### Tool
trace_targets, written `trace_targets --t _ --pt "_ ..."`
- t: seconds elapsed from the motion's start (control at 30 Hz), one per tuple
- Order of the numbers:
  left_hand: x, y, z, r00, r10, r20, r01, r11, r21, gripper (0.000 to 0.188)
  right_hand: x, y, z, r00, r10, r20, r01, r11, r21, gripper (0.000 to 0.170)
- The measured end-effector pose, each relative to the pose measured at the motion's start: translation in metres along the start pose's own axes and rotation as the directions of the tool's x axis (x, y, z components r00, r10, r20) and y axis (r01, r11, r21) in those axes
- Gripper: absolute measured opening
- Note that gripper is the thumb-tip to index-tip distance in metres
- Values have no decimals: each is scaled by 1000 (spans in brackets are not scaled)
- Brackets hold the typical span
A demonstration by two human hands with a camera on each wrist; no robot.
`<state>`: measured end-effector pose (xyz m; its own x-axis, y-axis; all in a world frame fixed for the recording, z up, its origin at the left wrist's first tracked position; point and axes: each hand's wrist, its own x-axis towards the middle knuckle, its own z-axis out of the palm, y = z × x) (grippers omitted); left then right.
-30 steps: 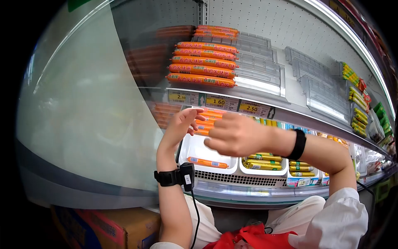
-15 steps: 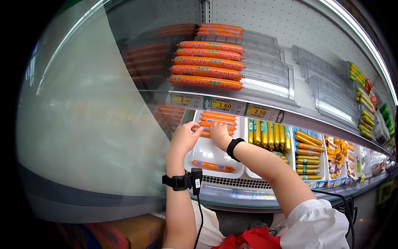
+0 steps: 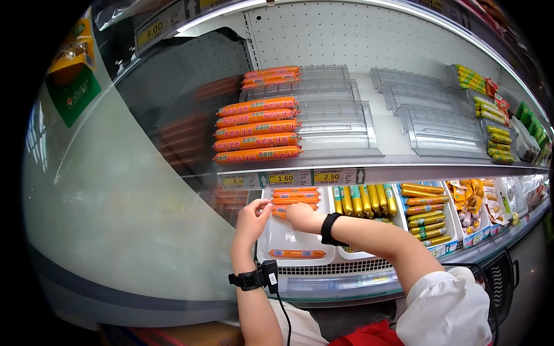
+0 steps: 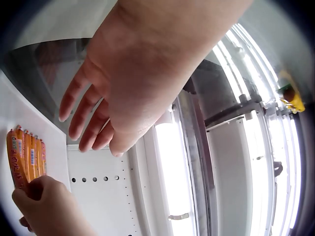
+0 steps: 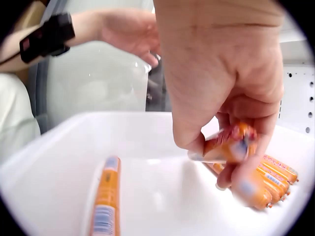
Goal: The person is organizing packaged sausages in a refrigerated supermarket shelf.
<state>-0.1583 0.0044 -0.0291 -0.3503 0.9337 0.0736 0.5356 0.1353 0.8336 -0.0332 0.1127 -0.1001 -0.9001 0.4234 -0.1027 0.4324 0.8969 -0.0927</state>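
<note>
My right hand [image 3: 303,218] is low over a white tray [image 3: 277,237], at the front of a row of orange-wrapped sausages [image 3: 295,195]. In the right wrist view its thumb and fingers pinch one orange sausage [image 5: 229,145], blurred and partly hidden by the fingers. Beside it, at the tray's left, my left hand [image 3: 252,222] hangs with relaxed fingers, and the left wrist view shows nothing in them. A single sausage [image 3: 297,254] lies crosswise near the tray's front edge.
Above the tray runs a shelf edge with price tags [image 3: 283,179]; more orange sausages [image 3: 257,132] lie on that shelf. Trays of gold-wrapped sausages [image 3: 363,199] stand to the right. A glass side panel [image 3: 133,230] closes off the left.
My right hand has come down from above the tray to the sausage row and now pinches a sausage. The left hand stays at the tray's left side. The head view has shifted.
</note>
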Motion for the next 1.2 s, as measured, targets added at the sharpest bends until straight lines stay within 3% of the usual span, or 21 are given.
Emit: trace_targets --t 0.13,0.17,0.2,0.23,0.27,0.33,0.4,0.47,0.5,0.53,0.6,0.67,0.73,0.8,0.87,0.93,1.0,1.07,1.1,1.2 --pt "1 1 0 994 107 -37 -108 993 -37 24 -66 -2 -64 996 85 17 -86 929 361 21" --pt "1 -1 2 990 143 -8 -143 988 -61 24 -86 0 -71 995 52 -88 -5 885 465 26" --pt "0 0 5 984 178 22 -176 981 -87 25 -105 -2 -85 992 94 -88 -34 850 525 28" --pt "-2 10 4 982 81 173 -50 983 -179 26 -123 -1 -94 985 113 -130 -18 820 573 29" --pt "-3 16 6 955 109 277 -11 943 -332 24 -139 0 -101 977 133 -168 0 787 617 29" --pt "-13 47 9 920 234 316 -61 879 -473 22 -165 3 -112 958 159 -240 41 751 659 32" --pt "-23 66 20 919 256 301 -68 852 -519 20 -186 6 -122 968 189 -166 -4 673 740 30" --pt "-34 82 30 879 385 279 -175 808 -563 19 -205 6 -140 966 258 -21 -122 522 844 31" --pt "-33 78 39 880 383 281 -142 776 -614 18 -212 8 -141 963 267 -29 -111 495 862 31" --pt "-32 76 48 881 368 296 -72 724 -686 18 -220 9 -146 953 296 -61 -113 536 837 30" --pt "-33 77 58 904 339 261 -37 670 -742 18 -228 15 -144 925 263 -273 -7 731 683 29" --pt "-32 75 63 919 329 218 -47 640 -767 36 -240 14 -154 913 308 -266 -73 768 636 27" --pt "-32 74 65 939 295 175 -56 636 -770 38 -246 22 -144 861 253 -442 31 840 541 31" --pt "-33 75 66 941 293 168 -59 632 -772 38 -250 23 -145 869 243 -430 -11 880 474 31" --pt "-33 76 67 944 290 154 -66 628 -775 37 -250 23 -144 825 134 -549 23 962 270 31" --pt "-34 76 69 930 342 136 -124 639 -759 36 -246 21 -144 837 67 -543 16 989 147 30" --pt "-35 73 70 929 345 134 -106 597 -795 36 -241 19 -143 833 -7 -554 34 999 39 18" --pt "-35 75 71 930 354 97 -94 486 -869 54 -246 14 -160 844 -28 -536 17 1000 -26 13" --pt "-36 80 67 920 378 101 -96 469 -878 69 -249 12 -178 819 -35 -573 -3 998 -65 14" --pt "-29 76 56 922 367 123 -97 527 -844 78 -247 28 -231 708 -28 -706 -112 982 -151 14"
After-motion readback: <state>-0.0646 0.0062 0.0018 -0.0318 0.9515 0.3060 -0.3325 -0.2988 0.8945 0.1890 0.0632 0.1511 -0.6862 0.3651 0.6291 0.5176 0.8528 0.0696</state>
